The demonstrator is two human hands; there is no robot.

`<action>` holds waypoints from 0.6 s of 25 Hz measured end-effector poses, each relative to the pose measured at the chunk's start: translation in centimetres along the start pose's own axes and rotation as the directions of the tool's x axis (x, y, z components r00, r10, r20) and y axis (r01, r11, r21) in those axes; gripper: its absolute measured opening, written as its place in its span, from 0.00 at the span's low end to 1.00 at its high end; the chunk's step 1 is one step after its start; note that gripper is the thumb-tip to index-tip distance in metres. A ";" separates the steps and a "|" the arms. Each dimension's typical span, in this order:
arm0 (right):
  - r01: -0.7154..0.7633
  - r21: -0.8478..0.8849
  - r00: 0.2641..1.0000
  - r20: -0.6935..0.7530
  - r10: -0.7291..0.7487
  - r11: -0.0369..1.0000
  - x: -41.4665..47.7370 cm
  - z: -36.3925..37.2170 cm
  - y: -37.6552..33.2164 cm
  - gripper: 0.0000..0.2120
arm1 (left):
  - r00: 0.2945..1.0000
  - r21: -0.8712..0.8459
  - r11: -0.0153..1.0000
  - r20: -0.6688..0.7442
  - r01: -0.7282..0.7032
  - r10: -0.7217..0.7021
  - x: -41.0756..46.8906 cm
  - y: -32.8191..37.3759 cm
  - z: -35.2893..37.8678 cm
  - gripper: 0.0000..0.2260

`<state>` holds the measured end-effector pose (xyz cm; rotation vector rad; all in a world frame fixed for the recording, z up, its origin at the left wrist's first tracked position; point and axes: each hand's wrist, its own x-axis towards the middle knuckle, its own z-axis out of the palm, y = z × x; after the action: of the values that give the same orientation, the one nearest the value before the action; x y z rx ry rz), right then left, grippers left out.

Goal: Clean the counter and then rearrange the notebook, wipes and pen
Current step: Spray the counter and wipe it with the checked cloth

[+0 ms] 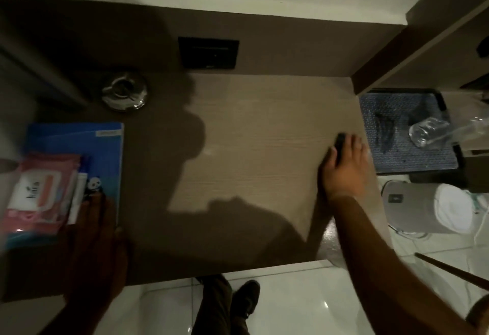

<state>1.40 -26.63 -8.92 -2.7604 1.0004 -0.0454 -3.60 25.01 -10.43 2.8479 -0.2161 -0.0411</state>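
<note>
Two bare hands work over a brown wood-grain counter (251, 136) seen from above. The right hand (344, 167) lies palm-down near the counter's right edge, fingers spread over a small dark object (340, 141) that shows only past the fingertips; what the object is cannot be told, and the hand presses on it rather than closing around it. The left hand (98, 231) sits in shadow at the near left, flat and open, its fingertips touching the near edge of a blue softcover notebook (105, 149) with a panda picture. On top of that notebook lies a pink pack of wipes (39, 189) with a white flap label, and just beside the pack, on its right side, a white and blue pen (78, 197) lies along the cover. Farther back on the counter stands a round metal ashtray (124, 92), with a black wall socket plate (209, 52) behind it. Beyond the right edge, lower down, a dark tray with a blue mat (391, 154) holds a clear glass (426, 130), and a white kettle (428, 207) stands near it on the pale tiled floor
</note>
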 end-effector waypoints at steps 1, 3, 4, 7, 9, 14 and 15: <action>0.046 0.017 0.999 0.018 -0.046 0.999 2.7 0.8 -3.9 0.30 | 1.000 0.034 0.999 0.015 -0.005 0.005 -0.1 -0.1 0.2 0.28; 0.189 0.025 0.980 0.051 -0.190 0.982 5.4 2.4 -12.7 0.30 | 1.000 0.054 0.998 0.012 0.012 -0.013 0.1 -0.3 -0.4 0.28; 0.264 0.031 0.960 0.088 -0.266 0.964 5.2 3.3 -16.9 0.30 | 1.000 0.055 0.998 0.026 0.015 -0.017 0.3 -0.2 -0.5 0.27; 0.551 0.085 0.813 0.168 -0.557 0.830 0.1 6.0 -26.5 0.28 | 0.998 -0.005 0.999 0.041 0.050 -0.050 0.2 0.4 -0.3 0.27; 0.770 0.105 0.600 0.216 -0.771 0.629 -7.1 7.5 -27.8 0.28 | 0.999 0.011 0.999 0.022 0.038 -0.038 0.2 0.5 -0.4 0.27; 0.793 0.296 0.500 0.184 -0.846 0.533 -21.5 5.8 -14.5 0.28 | 1.000 -0.009 1.000 -0.013 0.021 -0.021 0.4 0.2 -0.4 0.28; 0.758 0.279 0.553 0.203 -0.808 0.590 -21.1 4.8 -11.2 0.29 | 1.000 -0.030 0.999 -0.008 0.029 -0.029 0.6 0.2 -0.2 0.28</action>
<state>-7.27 -3.90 -10.52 -2.6854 -0.3802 0.1671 -3.02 24.77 -10.14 2.8210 -0.1709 -0.0386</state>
